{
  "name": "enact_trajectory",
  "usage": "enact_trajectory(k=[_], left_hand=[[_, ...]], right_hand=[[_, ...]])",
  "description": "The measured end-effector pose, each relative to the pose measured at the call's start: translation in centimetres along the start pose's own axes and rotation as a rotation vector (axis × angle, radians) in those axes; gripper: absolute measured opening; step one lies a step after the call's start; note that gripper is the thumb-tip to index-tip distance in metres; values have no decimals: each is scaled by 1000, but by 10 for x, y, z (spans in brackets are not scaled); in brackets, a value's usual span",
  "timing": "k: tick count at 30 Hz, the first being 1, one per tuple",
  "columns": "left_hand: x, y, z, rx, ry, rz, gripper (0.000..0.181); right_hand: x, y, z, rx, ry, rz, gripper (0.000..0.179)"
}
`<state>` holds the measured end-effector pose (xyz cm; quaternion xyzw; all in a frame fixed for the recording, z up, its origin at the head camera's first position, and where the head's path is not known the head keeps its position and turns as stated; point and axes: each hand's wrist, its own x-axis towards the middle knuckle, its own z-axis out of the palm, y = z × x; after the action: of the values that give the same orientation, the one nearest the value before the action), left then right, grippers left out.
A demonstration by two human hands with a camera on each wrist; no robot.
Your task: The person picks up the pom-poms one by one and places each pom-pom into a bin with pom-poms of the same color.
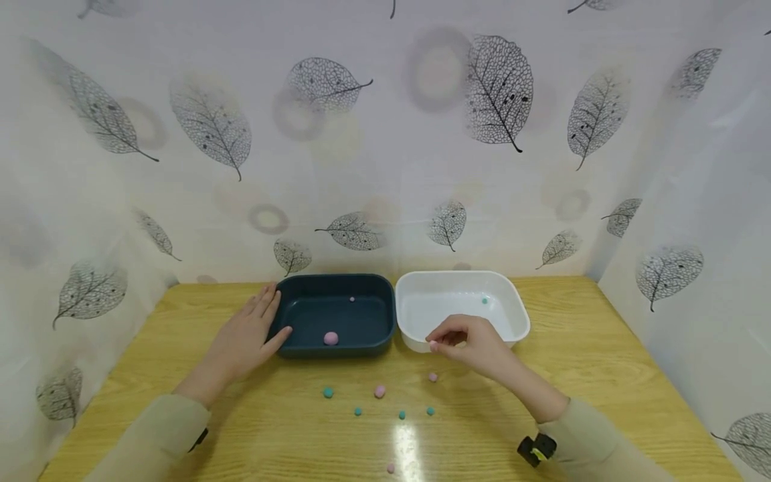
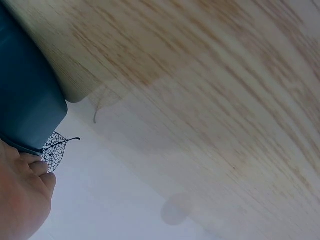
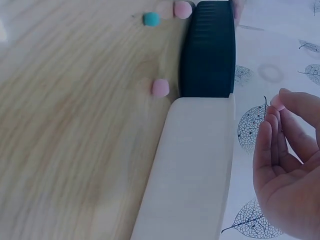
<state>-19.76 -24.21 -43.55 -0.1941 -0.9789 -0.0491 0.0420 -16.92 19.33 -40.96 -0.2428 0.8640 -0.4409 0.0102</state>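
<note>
My left hand (image 1: 243, 335) rests along the left end of a dark blue tray (image 1: 334, 352), fingers straight and thumb over its near rim. Inside that tray lie a larger pink ball (image 1: 330, 339) and a tiny pink one (image 1: 352, 299). Between thumb and fingertips, my right hand (image 1: 472, 341) pinches a small pink ball (image 3: 277, 102). It is held over the near rim of a white tray (image 1: 523, 321), which has one teal ball (image 1: 484, 301) in it. In the left wrist view, fingers (image 2: 37, 167) touch the blue tray's edge.
Several teal balls (image 1: 328, 393) and three pink balls (image 1: 379, 391) lie scattered on the wooden table (image 1: 271, 428) in front of the trays. The trays stand side by side near the back edge. A leaf-patterned curtain (image 1: 385, 167) hangs behind and at both sides.
</note>
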Motion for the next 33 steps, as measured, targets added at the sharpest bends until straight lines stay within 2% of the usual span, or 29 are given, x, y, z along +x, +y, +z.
enact_trajectory(k=[21,27,33], left_hand=[[0,-3,5,-22,8,-8,80],[0,-1,2,-21,18,-1,79],[0,-1,2,-15,9,-3,79]], right_hand=[[66,-19,13,25,43,32,14],[87,-26,16,37,53,75,18],[106,-30,20,50,63,162,22]])
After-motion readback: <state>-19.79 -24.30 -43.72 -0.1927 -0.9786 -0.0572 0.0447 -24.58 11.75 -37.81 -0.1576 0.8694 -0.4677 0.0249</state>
